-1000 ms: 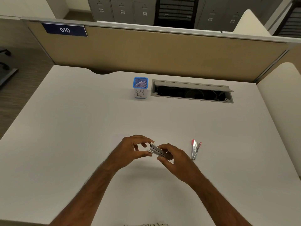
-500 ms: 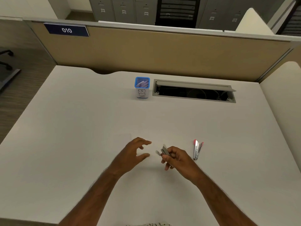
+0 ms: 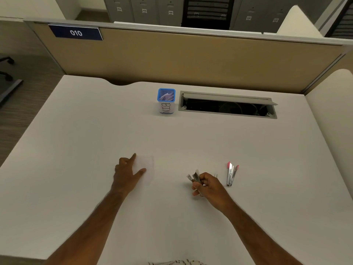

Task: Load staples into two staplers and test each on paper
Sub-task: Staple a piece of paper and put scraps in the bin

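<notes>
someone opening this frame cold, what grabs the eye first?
Most likely the two bare forearms reaching in from the bottom edge: the right hand grips a small metal stapler, and the left hand rests index finger and thumb on a faint paper slip at desk centre. Next, the blue-rimmed cup marked BIN at the back, beside the open cable hatch, and the red-tipped stapler lying right of the hands.

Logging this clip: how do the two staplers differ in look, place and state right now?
The grey stapler is gripped in the right hand, lifted off the desk; the pink-tipped stapler lies on the desk, untouched, to its right. The grey stapler shows no colour accent; the other has pink ends. Both are small, metal and appear hinged open. The left hand reaches onto a paper slip.
</notes>
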Motion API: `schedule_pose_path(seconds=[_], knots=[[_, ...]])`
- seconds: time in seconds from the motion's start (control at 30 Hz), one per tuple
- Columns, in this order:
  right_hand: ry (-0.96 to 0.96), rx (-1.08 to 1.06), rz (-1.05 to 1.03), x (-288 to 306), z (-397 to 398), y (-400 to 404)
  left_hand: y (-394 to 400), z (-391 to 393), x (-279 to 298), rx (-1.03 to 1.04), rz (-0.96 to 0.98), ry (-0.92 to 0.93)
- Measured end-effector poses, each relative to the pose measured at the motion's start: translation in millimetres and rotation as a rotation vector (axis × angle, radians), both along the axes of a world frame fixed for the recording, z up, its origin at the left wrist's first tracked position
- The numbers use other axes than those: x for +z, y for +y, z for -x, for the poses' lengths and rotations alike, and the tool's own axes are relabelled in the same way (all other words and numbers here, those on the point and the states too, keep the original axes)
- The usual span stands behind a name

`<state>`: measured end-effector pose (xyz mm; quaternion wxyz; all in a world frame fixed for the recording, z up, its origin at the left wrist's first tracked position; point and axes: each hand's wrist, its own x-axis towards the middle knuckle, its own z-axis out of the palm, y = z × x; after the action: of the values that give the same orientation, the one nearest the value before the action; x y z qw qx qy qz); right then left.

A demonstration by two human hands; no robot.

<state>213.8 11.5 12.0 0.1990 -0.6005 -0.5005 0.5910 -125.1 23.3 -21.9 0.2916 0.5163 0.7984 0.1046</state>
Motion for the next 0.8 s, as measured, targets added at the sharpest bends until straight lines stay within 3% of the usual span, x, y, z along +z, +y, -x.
schedule_pose_path(seconds=[0.33,0.6,0.8], knots=[[-0.239,-0.039,-0.18,-29.5,4.0,5.0,-1.8,1.3,-5.1,0.004,-0.152,-0.028],[-0.247,-0.171,-0.098,-32.9,17.3,22.6,-1.3,4.2,-13.8,0.105,-0.183,-0.167],[-0.282,-0.156,-0.087,-35.5,19.3,35.3,-2.4,0.8,-10.9,0.067,-0.156,-0.064]])
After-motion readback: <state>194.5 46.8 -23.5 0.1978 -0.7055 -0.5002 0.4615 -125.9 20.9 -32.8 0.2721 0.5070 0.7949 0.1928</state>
